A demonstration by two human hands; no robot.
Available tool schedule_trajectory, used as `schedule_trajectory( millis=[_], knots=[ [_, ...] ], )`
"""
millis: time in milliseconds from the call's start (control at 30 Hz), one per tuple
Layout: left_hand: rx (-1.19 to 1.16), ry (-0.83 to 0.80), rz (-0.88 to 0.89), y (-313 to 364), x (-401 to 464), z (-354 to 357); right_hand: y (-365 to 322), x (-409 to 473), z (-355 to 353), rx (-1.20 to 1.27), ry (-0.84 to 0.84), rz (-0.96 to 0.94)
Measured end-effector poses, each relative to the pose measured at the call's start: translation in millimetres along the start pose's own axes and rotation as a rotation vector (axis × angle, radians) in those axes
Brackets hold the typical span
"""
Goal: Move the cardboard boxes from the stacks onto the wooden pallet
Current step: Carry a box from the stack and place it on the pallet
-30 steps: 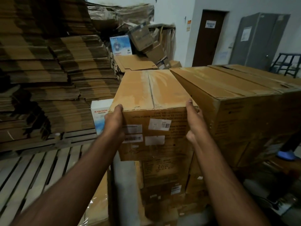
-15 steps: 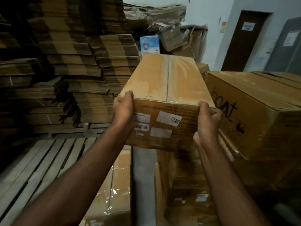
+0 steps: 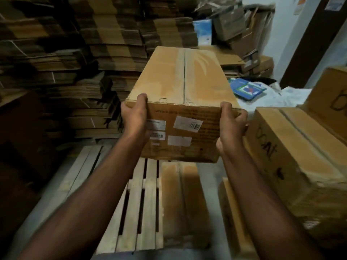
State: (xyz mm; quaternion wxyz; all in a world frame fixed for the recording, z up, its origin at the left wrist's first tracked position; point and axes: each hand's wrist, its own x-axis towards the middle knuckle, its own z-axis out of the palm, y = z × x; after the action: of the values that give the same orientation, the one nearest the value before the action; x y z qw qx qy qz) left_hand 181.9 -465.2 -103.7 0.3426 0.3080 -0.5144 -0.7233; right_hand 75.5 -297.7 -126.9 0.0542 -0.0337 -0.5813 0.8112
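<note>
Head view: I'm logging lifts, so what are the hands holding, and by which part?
One cardboard box, carried by its near end: left hand on the near-left corner, right hand on the near-right corner.

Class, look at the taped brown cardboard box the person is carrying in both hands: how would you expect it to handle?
The taped brown cardboard box probably stays stiff: its faces look flat under the left hand and right hand. It seems fairly light, held clear of the wooden pallet. Being long, gripped at its near end, it may dip forward.
</note>
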Motion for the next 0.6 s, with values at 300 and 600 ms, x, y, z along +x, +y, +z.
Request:
schedule_trajectory(
  millis=[300, 600],
  knots=[
    [0.092, 0.165, -0.151, -44, 118, -148, 143, -56, 116, -0.256, 0.003, 0.218],
    [0.261, 0.265, -0.369, -152, 169, -236, 278, -78, 132, -0.595, -0.02, 0.388]
  ],
)
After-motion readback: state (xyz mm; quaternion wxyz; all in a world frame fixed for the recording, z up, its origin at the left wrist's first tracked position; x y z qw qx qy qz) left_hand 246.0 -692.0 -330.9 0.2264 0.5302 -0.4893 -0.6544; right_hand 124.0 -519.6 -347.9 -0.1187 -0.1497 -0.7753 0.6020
